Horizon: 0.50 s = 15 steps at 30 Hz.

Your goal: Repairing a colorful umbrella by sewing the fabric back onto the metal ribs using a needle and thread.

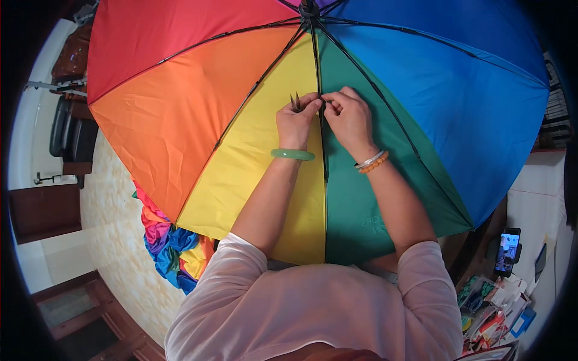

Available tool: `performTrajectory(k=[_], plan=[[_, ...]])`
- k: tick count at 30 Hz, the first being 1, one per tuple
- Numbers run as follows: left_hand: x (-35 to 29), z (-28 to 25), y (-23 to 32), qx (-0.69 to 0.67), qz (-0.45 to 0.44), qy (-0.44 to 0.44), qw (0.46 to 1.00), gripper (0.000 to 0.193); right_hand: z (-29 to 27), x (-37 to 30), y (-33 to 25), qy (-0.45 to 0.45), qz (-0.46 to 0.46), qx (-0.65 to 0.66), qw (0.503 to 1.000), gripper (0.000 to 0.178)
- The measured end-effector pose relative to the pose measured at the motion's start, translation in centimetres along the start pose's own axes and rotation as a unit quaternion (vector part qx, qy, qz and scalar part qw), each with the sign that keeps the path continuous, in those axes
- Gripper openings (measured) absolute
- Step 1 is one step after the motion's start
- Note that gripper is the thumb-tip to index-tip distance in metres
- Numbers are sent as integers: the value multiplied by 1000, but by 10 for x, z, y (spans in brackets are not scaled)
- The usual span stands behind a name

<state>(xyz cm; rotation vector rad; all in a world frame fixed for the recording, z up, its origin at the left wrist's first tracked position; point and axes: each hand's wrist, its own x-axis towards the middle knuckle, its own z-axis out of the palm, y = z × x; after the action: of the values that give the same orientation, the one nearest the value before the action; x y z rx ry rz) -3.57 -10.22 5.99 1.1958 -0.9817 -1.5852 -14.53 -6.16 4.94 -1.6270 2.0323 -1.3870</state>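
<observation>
An open rainbow umbrella (pixel 274 174) spreads in front of me, its inner side and black ribs facing me. My left hand (pixel 294 125) is closed, with the two dark pointed blades of thread snips (pixel 295 103) sticking up from its fingers. Its thumb and forefinger pinch at the middle rib (pixel 326 162), along the seam between the yellow and green panels. Just right of that rib, my right hand (pixel 350 120) is closed in a pinch, its fingertips almost meeting the left ones. Whatever is between the right fingertips is too small to make out.
A heap of crumpled multicoloured cloth (pixel 174 246) lies on the floor at the left. On the right, a phone (pixel 508 251) with a lit screen stands above a clutter of small items (pixel 490 307). The umbrella's black hub (pixel 309 8) is at the top.
</observation>
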Motion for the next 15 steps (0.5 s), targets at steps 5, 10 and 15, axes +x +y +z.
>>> performTrajectory(k=[5, 10, 15], plan=[[1, 0, -1, 2, 2, -3, 1000, 12, -2, 3, 1, -22, 21, 22, 999, 12], [11, -7, -3, -66, -93, -4, 994, 8, 1, 4, 5, -2, -10, 5, 1000, 9], [22, -6, -3, -11, -70, -58, 996, 10, 8, 9, 12, 39, -77, -14, 996, 7]])
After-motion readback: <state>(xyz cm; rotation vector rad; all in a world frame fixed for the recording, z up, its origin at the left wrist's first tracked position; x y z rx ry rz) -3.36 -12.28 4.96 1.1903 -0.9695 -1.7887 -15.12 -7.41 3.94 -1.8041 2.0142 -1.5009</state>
